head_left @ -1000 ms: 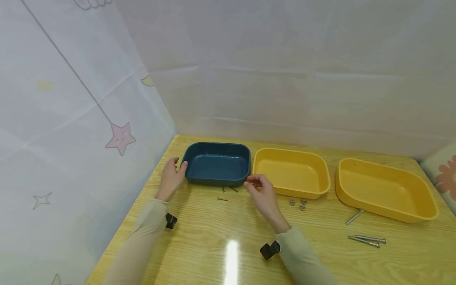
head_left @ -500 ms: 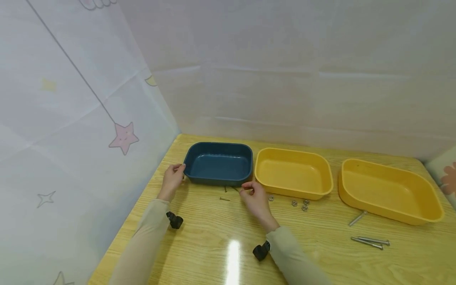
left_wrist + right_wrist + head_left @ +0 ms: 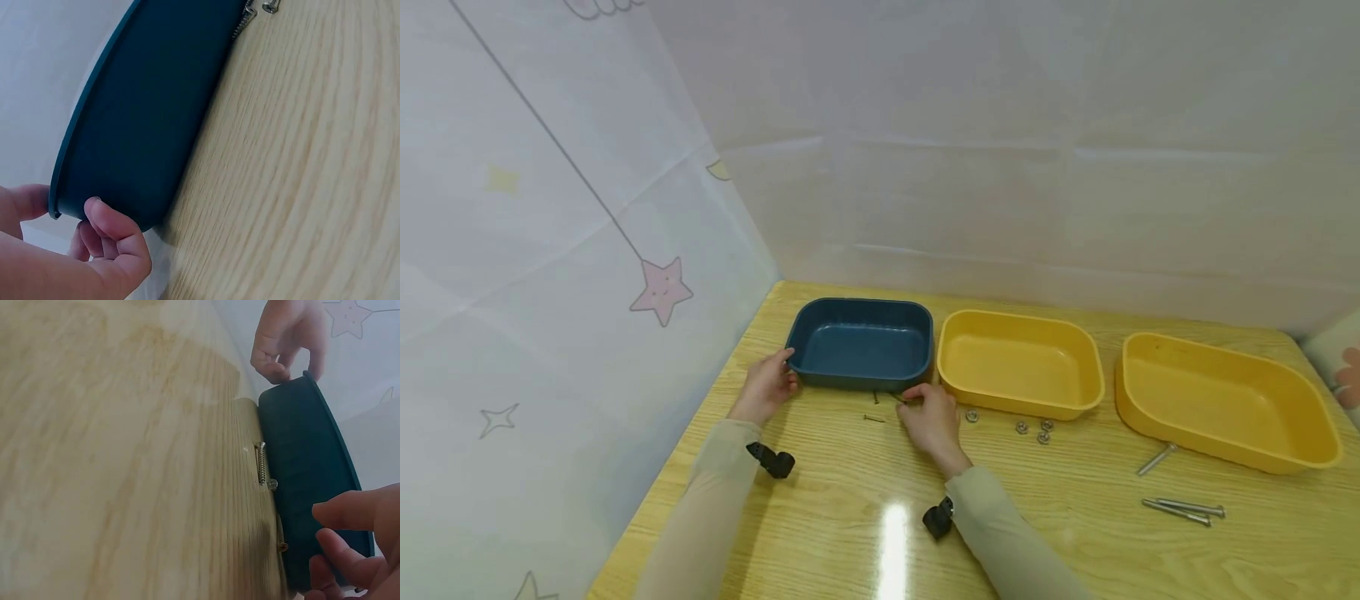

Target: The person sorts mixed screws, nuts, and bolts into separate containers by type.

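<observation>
**Blue tray: pinch it by the rim, it's probably light**

So the blue tray [image 3: 861, 348] sits on the table [image 3: 820, 508], and it looks like thin moulded plastic to me: light, stiff, hard to break, maybe a bit slick on the smooth walls. Best hold, I'd say, is thumb over the lip, fingers outside, at the short ends. The left hand [image 3: 765, 388] has exactly that: it pinches the tray's left end, thumb at the rim, fingers curled by the outer wall. The right hand [image 3: 934, 421] is at the tray's front right corner, fingers loosely bent, a gap between the tips, nothing showing in it. Whether those tips brush the wall, I honestly can't tell.

Three skinny screws [image 3: 873, 418] lie just in front of the tray, likely fiddly to pick up.

Surface is glossy wood grain, so stuff should slide easily. Right of the tray: a yellow tray [image 3: 1021, 365] just beside it, another yellow tray [image 3: 1232, 404] farther along, with nuts [image 3: 1043, 437] and bolts [image 3: 1157, 459] in front of those. Pale sheeting [image 3: 970, 208] hangs behind the tray; a pink star [image 3: 662, 292] decorates the left side.
</observation>
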`<state>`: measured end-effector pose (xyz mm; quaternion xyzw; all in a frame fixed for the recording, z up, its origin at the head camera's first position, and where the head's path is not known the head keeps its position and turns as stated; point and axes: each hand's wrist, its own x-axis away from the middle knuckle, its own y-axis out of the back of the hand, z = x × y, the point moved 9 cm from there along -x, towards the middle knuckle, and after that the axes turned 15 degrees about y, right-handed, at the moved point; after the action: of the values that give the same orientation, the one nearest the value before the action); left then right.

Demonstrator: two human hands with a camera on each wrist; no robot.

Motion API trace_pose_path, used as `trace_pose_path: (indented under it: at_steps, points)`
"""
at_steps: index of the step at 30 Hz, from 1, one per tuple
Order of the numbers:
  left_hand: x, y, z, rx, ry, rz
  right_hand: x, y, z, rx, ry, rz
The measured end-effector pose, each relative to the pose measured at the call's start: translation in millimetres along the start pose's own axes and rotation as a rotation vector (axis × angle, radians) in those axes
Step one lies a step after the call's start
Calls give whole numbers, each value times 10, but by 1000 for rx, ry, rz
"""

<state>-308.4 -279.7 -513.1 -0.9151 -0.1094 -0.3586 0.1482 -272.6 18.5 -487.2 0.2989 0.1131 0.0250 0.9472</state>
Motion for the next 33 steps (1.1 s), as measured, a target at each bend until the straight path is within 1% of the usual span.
trace_pose_path:
  at_steps: [3,8,11,14,19,22,26,29,33]
  points:
    - [19,-4,24,43,25,11,-17,-16,3,3,0,9]
    - [52,-30,34,84,42,38,-25,-32,-2,21,2,37]
    - [60,-36,36,97,46,41,-38,-48,-4,14,16,48]
    - [61,-25,38,105,46,29,-49,-71,-14,8,25,54]
    - [67,-12,56,119,59,33,-52,-124,-55,62,18,81]
    - [73,-11,69,136,72,47,-54,-145,-65,95,18,95]
    - [80,-21,77,155,87,71,-60,-131,-56,107,21,97]
    - [87,-34,76,161,93,87,-74,-110,-34,116,45,93]
    - [84,-27,79,163,97,91,-95,-88,11,130,104,81]
